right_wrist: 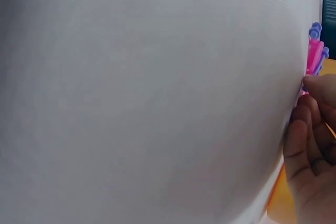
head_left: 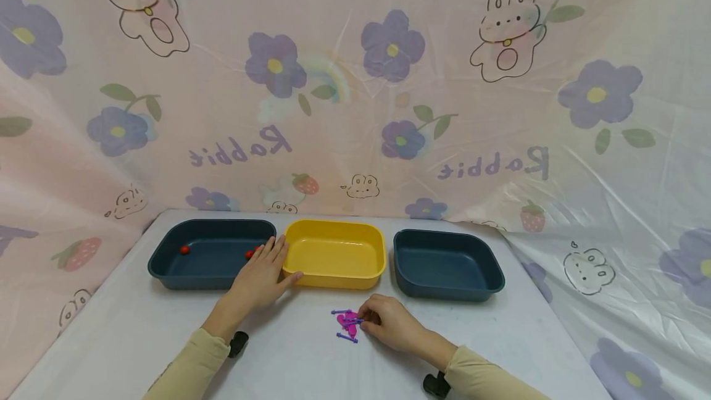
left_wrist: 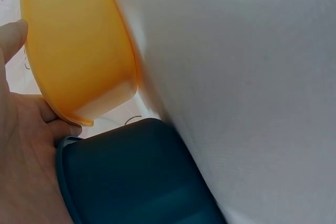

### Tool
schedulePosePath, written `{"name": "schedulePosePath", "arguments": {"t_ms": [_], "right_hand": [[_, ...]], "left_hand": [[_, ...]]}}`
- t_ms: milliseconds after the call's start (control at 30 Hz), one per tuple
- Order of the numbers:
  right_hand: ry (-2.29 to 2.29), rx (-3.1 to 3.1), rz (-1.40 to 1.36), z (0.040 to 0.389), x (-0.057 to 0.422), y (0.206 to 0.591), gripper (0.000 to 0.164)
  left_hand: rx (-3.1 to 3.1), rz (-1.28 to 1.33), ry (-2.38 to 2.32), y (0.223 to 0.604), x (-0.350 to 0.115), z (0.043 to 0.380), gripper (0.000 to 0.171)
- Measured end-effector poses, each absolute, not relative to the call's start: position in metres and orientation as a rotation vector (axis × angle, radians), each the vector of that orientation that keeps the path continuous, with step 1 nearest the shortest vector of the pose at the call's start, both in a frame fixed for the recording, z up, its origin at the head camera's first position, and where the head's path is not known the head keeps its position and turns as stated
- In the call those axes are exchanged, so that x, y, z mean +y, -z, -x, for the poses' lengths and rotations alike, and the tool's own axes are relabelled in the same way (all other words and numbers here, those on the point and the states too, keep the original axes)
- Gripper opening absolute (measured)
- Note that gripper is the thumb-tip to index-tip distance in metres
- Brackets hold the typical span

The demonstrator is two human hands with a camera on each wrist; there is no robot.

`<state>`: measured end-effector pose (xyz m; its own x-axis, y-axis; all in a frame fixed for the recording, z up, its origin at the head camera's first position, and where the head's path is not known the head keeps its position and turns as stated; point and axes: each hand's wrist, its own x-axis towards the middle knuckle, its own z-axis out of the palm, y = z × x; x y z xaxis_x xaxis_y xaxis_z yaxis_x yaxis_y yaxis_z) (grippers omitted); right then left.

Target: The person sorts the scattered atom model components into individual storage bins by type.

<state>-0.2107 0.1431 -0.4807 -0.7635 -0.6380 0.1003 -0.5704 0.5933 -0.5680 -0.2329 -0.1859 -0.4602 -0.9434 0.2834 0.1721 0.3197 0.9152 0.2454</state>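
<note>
By the right hand (head_left: 390, 324), thumb and forefinger are brought together at the right edge of a small pile, and the end of a purple stick (head_left: 353, 323) appears to be pinched there; how firmly cannot be told. The stick is slender and straight, with a small knob seen at its tip. It can be judged very light, stiff and rather smooth, probably plastic; it would best be taken by the shaft between two fingertips, since a rounded end might slip or roll. Under and around it, glossy pink pieces (head_left: 352, 330) are bunched; their exact shape is hidden by the overlap, but they too can be judged light and hard, best picked up by an edge. Two more purple sticks are seen, one at the pile's far side and one at its near side (head_left: 347, 338). The pile is set on the white table (head_left: 300, 357), just nearer than the yellow tray (head_left: 333, 280).

The left hand (head_left: 260, 279) is laid flat with fingers extended across the left blue tray's (head_left: 189, 283) right rim, the thumb being rested against the yellow tray. Small, shiny red balls (head_left: 184, 250) are held in the left blue tray; farther right, another blue tray (head_left: 450, 292) is placed.
</note>
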Motion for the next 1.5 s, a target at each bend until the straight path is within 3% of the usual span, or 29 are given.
{"name": "schedulePosePath", "arguments": {"t_ms": [800,1500], "right_hand": [[1.207,2.798,1.104,0.219,0.141,0.461,0.01],[1.339,2.928,0.851,0.276,0.108,0.442,0.013]], "left_hand": [[-2.936,0.47,0.424,0.46,-0.189,0.232,0.089],[-2.948,0.461,0.424,0.464,-0.187,0.233,0.091]]}}
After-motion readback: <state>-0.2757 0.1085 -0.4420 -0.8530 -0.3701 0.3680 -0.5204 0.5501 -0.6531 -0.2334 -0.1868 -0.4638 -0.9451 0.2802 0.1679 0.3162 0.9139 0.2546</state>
